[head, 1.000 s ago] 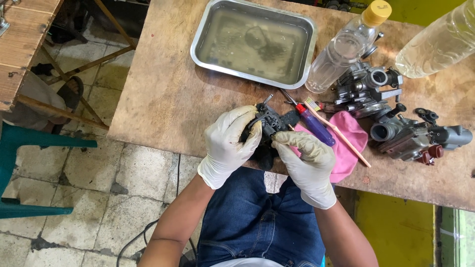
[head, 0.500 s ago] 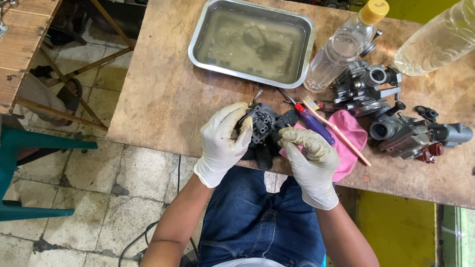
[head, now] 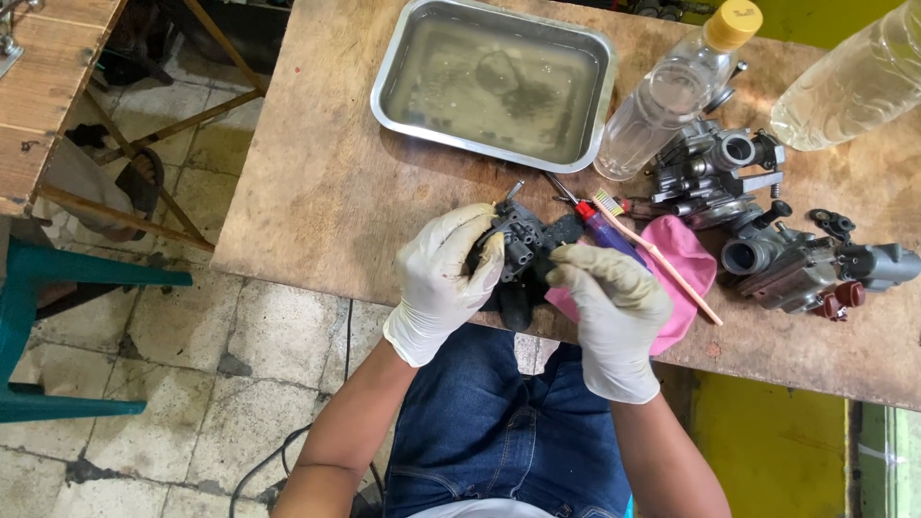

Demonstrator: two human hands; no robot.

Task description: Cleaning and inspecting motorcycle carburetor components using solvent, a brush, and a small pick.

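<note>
Turned since half a second ago: dark grey metal carburettor body [head: 523, 251], clasped by white-gloved left hand [head: 446, 278]; gloved right hand [head: 614, 302] grip pinching its edge, above wooden bench [head: 326, 182]

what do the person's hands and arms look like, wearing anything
Both hands wear thin, off-white disposable gloves, wrinkled and smudged with grime. The left hand has a glove with dark stains at the fingertips; the glove on the right hand looks a little greyer and dirtier. Each glove ends in a loose cuff just past the wrist. The forearms are bare, with no sleeves, watch or jewellery in view.
</note>
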